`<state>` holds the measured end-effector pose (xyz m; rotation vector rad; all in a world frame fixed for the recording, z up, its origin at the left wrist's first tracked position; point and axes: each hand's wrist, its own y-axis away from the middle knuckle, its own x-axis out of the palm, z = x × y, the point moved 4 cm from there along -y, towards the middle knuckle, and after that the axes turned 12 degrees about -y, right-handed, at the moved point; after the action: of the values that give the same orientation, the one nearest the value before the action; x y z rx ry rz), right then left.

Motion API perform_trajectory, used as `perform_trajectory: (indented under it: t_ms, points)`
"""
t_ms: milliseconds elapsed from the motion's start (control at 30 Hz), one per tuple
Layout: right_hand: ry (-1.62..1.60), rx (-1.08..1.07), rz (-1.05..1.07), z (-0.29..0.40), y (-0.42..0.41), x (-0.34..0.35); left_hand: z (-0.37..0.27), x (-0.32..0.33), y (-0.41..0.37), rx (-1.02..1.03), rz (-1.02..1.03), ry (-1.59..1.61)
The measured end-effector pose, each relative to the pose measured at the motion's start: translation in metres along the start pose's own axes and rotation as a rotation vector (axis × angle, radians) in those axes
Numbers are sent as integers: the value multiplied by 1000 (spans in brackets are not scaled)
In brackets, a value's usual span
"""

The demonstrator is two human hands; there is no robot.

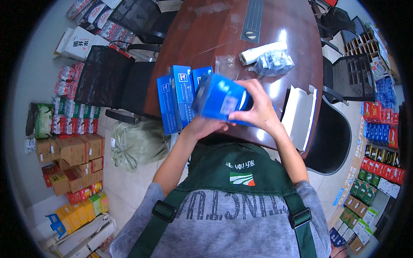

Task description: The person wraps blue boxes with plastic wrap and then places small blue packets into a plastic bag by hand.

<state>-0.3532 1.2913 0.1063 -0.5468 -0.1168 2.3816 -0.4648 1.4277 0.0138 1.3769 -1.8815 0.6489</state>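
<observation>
Held up over the near table edge is a blue cardboard box (221,98), slightly blurred, with a pale square label on its face. My left hand (209,126) supports it from below on the left, its fingers partly hidden beneath. My right hand (260,108) grips its right end between thumb and fingers. Just left of the hands stand similar blue boxes: a slim one (167,104) at the edge, a second (182,93) beside it, and a third (202,71) partly covered by the held box. They bear printed logos and writing.
On the dark wooden table (200,35) lie a transparent plastic bag (226,64), a white plastic roll (264,51), and a grey bag of small items (274,63). An open white carton (298,119) sits at right. Mesh chairs (103,77) and stacked cartons (74,151) flank the table.
</observation>
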Motion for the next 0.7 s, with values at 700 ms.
perform_trajectory:
  t_ms: [700]
  points:
    - [-310,353,-470,-31,27,-15,-24,77,-33,186,-730,-1403]
